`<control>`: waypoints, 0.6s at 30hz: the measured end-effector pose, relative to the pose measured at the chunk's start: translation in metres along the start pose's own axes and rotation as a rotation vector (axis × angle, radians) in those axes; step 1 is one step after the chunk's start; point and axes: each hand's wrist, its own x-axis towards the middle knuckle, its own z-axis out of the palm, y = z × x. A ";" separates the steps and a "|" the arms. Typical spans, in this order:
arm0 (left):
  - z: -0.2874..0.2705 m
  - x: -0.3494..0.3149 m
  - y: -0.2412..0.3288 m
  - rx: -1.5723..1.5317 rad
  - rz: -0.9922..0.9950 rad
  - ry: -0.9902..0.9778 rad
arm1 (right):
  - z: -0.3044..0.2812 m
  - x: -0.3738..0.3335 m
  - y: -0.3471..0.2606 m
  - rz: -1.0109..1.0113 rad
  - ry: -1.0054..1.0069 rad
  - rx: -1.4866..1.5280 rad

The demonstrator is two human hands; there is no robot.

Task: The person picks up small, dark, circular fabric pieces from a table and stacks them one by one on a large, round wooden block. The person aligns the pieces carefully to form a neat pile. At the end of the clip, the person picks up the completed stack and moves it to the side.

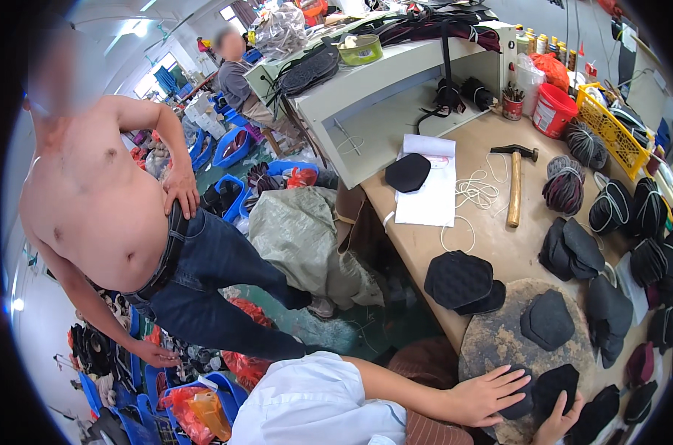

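Seriously packed workspace

Got a big tan workbench [525,252] along the right, loaded with stuff. See a white shelf unit [396,89] at the far end, plus a bare-chested person [114,200] in jeans standing off to the left. Spot a pale sack [292,230] on the floor between that person and the bench.

Going smaller, notice a round worn slab [481,352] on the near part of the bench, a yellow crate [611,130] farther back, and a red bucket [554,110] just beside the crate. Also got a white sheet [429,208] and a wooden-handled hammer [515,185] lying near each other.

Now the hands. See the left hand [492,397] laid fairly flat over a dark pad [520,410] on the slab, fingers a bit apart. See the right hand [560,421] holding a six-sided black pad [555,383] by the near edge, fingertips on top, just right of the dark one. Can't tell resting or lifted. Lastly, find loose white string [476,191] beside the hammer.
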 end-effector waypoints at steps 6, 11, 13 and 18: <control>0.002 -0.001 0.000 -0.006 0.000 0.010 | 0.000 -0.001 0.002 0.029 0.000 -0.011; 0.002 0.000 0.000 -0.008 0.000 0.001 | 0.000 0.002 0.012 -0.035 -0.005 0.021; 0.003 0.000 0.000 -0.009 -0.001 -0.001 | 0.002 0.002 0.013 -0.075 0.019 0.032; 0.003 0.000 0.000 0.002 0.002 0.012 | 0.001 0.001 0.010 -0.044 0.019 0.030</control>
